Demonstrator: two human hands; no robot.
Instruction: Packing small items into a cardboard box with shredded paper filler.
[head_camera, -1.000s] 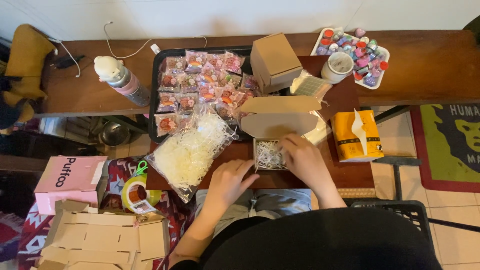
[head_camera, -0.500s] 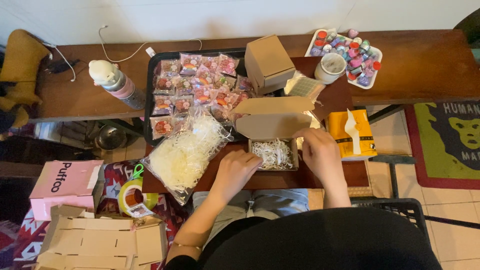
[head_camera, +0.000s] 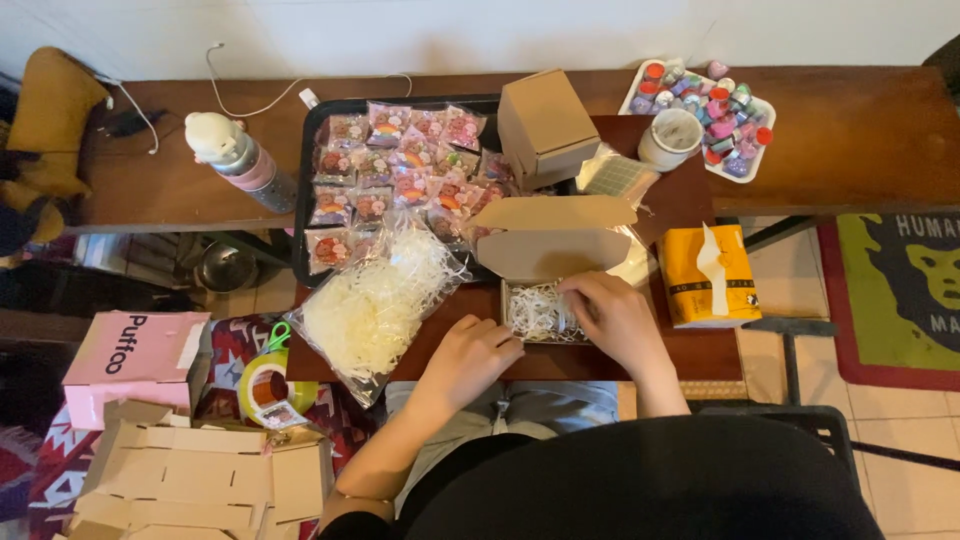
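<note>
Small open cardboard box (head_camera: 538, 312), lid up, holds white paper shreds (head_camera: 532, 310).

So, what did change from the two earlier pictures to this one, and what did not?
The right hand moved: a second ago its fingers were in the white paper shreds of the open cardboard box, then it drew back to the box's right side, and now it reaches over the box again. The left hand stayed resting by the box's near left corner. The bag of shreds and the tray of packets did not move.
</note>
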